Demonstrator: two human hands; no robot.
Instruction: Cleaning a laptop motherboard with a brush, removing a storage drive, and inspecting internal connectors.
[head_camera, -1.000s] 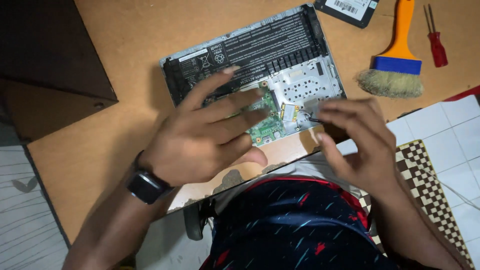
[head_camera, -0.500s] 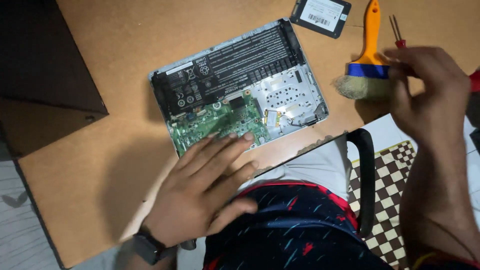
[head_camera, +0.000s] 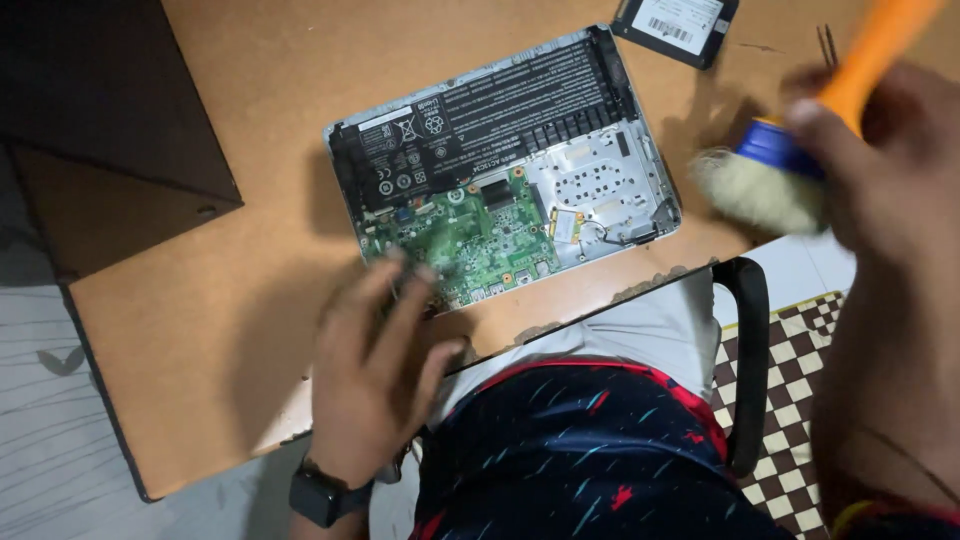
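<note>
I am gripping the brush (head_camera: 775, 165) in my right hand (head_camera: 885, 175), bristles hanging off the laptop (head_camera: 500, 170) at the table's near edge; my left hand (head_camera: 375, 370), fingers spread, is steadying the laptop's near corner.

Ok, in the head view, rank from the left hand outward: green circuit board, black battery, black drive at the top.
From the left hand:
1. Green circuit board, just above the fingers.
2. Black battery, in the laptop's far half.
3. Black drive, at the top edge, right of the laptop.
</note>
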